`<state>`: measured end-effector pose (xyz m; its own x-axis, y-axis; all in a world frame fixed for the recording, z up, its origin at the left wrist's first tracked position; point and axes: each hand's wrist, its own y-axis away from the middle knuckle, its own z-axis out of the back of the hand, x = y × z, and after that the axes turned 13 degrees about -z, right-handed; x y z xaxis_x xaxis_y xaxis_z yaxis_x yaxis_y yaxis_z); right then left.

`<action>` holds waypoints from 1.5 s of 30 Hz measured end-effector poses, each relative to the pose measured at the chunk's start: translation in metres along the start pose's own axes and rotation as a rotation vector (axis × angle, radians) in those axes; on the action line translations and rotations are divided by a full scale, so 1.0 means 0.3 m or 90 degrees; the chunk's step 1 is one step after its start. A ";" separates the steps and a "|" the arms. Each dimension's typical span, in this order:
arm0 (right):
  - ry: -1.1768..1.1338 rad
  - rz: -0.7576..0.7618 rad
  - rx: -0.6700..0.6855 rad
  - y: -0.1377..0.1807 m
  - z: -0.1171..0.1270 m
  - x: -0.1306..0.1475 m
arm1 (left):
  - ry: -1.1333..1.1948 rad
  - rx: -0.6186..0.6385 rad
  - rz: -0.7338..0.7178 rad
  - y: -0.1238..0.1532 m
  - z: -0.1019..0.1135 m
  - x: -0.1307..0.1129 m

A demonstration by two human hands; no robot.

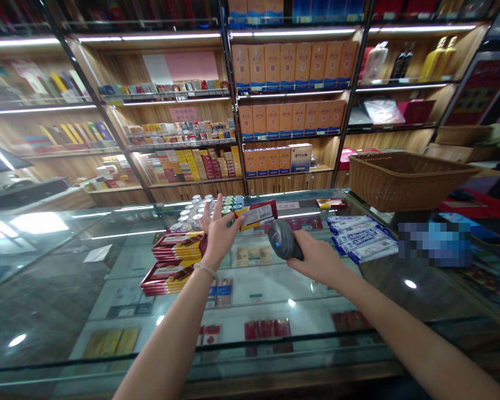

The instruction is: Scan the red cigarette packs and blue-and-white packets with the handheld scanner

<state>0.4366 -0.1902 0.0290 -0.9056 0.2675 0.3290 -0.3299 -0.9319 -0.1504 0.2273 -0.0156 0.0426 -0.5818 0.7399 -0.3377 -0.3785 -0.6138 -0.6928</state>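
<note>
My left hand (219, 230) is raised over the glass counter (58, 289) and grips one end of a red and yellow carton (258, 214), barcode label facing me. My right hand (316, 258) is wrapped round a grey handheld barcode scanner (282, 240), whose head with a blue light points up toward the carton, a short gap below it. Two stacks of red and gold cartons (175, 261) lie on the glass just left of my left wrist. A bracelet sits on that wrist.
Blue and white cartons (360, 236) lie on the counter to the right, below a wicker basket (404, 178). Small glass jars (191, 214) stand behind the stacks. Shelves of orange boxes (291, 66) and cigarette packs fill the back wall. More packs show under the glass.
</note>
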 end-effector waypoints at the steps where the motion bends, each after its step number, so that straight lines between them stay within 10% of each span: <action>1: 0.044 -0.006 -0.016 -0.003 -0.003 -0.003 | 0.000 -0.002 -0.003 0.000 -0.001 0.001; 45: 0.243 0.014 -0.099 -0.080 -0.089 -0.107 | -0.015 -0.004 -0.038 0.006 -0.022 0.017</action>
<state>0.4665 -0.1700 -0.0028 -0.9369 0.3471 -0.0411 -0.3193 -0.8979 -0.3029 0.2286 -0.0112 0.0353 -0.5747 0.7685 -0.2812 -0.4087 -0.5672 -0.7150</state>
